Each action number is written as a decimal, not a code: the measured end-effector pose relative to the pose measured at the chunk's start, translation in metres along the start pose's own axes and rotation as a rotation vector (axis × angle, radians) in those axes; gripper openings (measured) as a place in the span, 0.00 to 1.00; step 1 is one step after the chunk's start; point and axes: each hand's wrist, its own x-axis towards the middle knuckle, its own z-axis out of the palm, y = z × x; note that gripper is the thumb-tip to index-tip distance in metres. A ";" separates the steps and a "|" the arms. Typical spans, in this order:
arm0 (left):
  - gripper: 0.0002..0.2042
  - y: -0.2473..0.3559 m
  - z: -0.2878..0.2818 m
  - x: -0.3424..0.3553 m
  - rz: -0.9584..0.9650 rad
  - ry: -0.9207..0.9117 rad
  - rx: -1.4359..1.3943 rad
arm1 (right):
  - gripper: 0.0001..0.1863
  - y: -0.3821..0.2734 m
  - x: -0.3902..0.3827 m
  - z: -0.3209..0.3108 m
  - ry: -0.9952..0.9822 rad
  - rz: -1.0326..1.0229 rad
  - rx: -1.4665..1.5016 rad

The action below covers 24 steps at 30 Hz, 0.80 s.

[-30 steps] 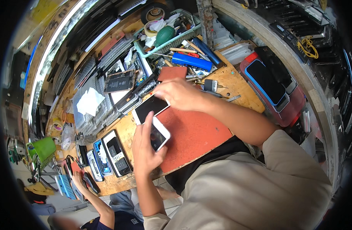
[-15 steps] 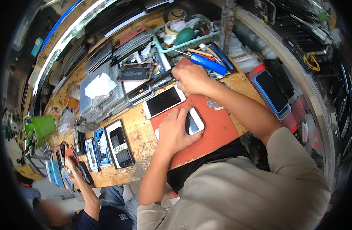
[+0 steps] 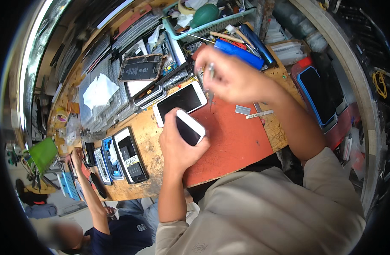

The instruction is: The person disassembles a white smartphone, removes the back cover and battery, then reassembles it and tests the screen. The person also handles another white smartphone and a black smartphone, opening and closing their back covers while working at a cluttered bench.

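Observation:
My left hand [image 3: 179, 146] is wrapped round a white phone [image 3: 190, 128], tilted up with its dark screen partly showing above the red work mat [image 3: 235, 144]. Up and to the right, my right hand [image 3: 229, 76] is closed on a thin pointed tool [image 3: 210, 102], its tip directed down toward the mat. Blur keeps me from telling the tool's exact kind. Behind the held phone, a second white phone [image 3: 181, 104] with a black screen lies at the mat's far left corner. A small grey metal piece [image 3: 243, 110] and a pale labelled strip [image 3: 259, 114] rest right of it.
Opened phone cases and parts [image 3: 131, 157] line the wooden bench at left. Farther back are an opened phone [image 3: 140, 68], stacked panels, a teal basket [image 3: 212, 25] and a blue cylinder [image 3: 239, 54]. A blue-edged phone [image 3: 314, 95] lies right. Another person's arm [image 3: 93, 199] reaches in at lower left.
My left hand has lifted and tilted the white phone off the mat, slightly leftward. My right hand has come back from the tools, now with a thin pointed tool. The view has shifted a little.

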 end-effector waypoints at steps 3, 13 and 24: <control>0.35 0.000 0.000 0.001 0.074 0.062 -0.001 | 0.16 0.000 -0.002 0.006 -0.211 0.035 -0.117; 0.39 -0.004 0.004 0.000 0.135 0.022 0.056 | 0.13 -0.004 0.002 -0.007 -0.025 0.136 0.429; 0.39 -0.004 0.004 0.000 0.084 -0.004 0.044 | 0.12 0.001 0.006 -0.003 -0.037 0.093 0.572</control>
